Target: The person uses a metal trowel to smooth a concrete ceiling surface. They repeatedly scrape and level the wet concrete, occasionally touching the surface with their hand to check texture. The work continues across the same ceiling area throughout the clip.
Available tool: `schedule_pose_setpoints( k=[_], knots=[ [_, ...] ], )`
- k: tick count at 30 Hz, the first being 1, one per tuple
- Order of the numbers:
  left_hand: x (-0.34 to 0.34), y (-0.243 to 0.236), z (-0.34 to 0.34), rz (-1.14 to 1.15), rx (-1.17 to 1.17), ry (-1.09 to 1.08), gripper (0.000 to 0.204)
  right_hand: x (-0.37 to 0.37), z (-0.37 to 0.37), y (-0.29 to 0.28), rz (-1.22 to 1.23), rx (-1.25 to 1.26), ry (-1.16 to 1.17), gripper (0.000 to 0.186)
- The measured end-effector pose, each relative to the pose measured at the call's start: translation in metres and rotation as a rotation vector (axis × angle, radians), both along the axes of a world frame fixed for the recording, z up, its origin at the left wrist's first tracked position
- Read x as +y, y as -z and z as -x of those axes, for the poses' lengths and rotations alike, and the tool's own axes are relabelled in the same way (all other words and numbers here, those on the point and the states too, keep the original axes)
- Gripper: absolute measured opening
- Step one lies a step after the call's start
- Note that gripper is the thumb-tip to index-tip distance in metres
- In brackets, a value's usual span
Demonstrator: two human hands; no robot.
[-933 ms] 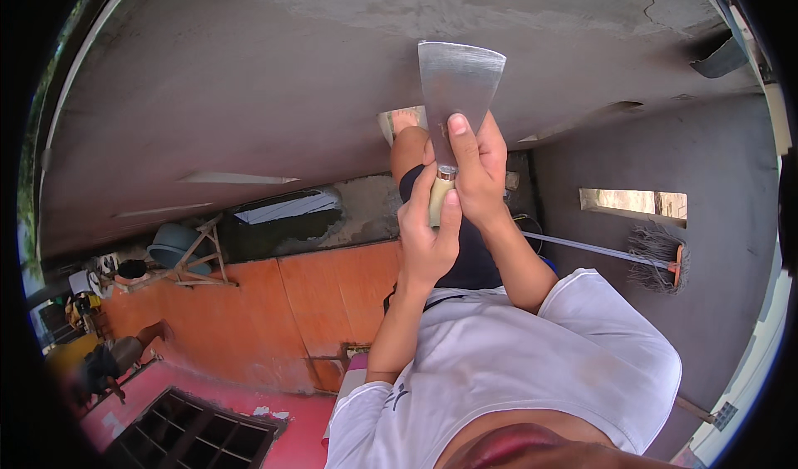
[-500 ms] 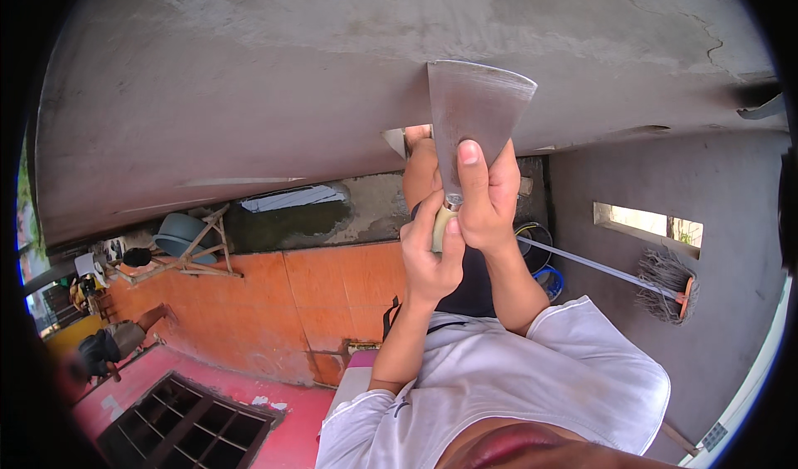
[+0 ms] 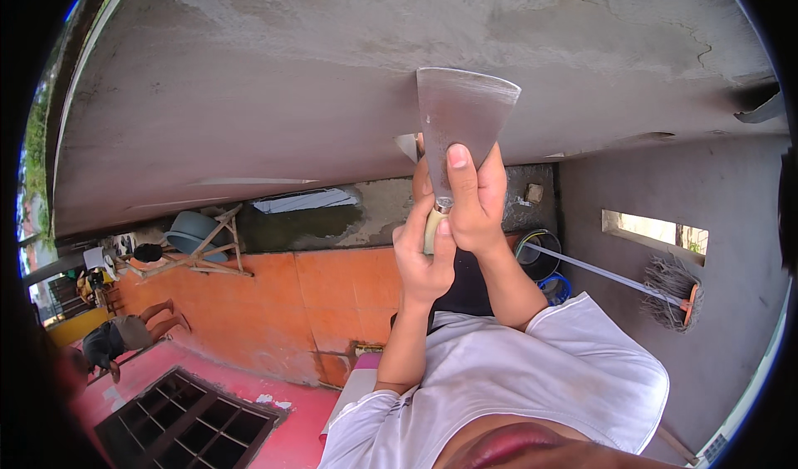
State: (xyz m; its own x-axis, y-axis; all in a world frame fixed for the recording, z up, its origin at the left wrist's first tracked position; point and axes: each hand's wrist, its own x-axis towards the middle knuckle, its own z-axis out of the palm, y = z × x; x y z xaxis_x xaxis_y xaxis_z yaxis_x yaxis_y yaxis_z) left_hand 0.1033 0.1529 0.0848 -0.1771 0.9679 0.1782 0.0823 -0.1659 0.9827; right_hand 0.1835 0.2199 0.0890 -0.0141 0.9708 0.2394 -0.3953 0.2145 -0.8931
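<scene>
Gripping scraper [image 3: 461,120] two-handed; blade now higher against grey ceiling [image 3: 332,78].

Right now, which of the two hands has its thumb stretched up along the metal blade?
The right hand: its thumb lies flat on the scraper blade, while the left hand grips only the pale handle lower down.

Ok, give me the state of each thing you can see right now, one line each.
Wide metal scraper blade: raised, its broad edge against the grey plastered ceiling.
Pale scraper handle: gripped by both hands.
Left hand: closed around the handle's lower part.
Right hand: closed on the handle, thumb pressed flat on the blade.
Grey ceiling: rough and patchy, cracked near the right edge.
Long-handled broom: leaning against the grey wall.
</scene>
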Motion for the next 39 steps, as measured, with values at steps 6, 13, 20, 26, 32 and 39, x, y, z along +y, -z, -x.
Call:
schedule_pose_setpoints(
  k=[6, 13, 20, 26, 32, 39],
  knots=[
    [0.001, -0.018, -0.004, -0.116, 0.108, -0.039, 0.037, 0.0, 0.005, -0.025, 0.018, 0.162, 0.02, 0.024],
    [0.003, -0.067, 0.006, -0.12, 0.08, 0.015, 0.037, 0.002, 0.011, -0.072, -0.097, 0.237, 0.062, 0.024],
    [-0.01, -0.088, 0.012, 0.022, -0.031, 0.067, 0.033, -0.001, 0.008, -0.081, 0.028, 0.177, -0.001, 0.025],
    [0.006, -0.059, 0.01, -0.12, 0.05, 0.077, 0.033, 0.006, 0.01, -0.078, 0.065, 0.072, 0.15, 0.025],
    [0.009, -0.054, 0.012, -0.13, 0.031, 0.072, 0.033, 0.009, 0.009, -0.077, 0.024, 0.062, 0.106, 0.023],
    [0.004, -0.075, 0.018, -0.069, 0.003, 0.101, 0.033, 0.006, 0.014, -0.087, 0.035, 0.09, 0.127, 0.024]
  ],
)
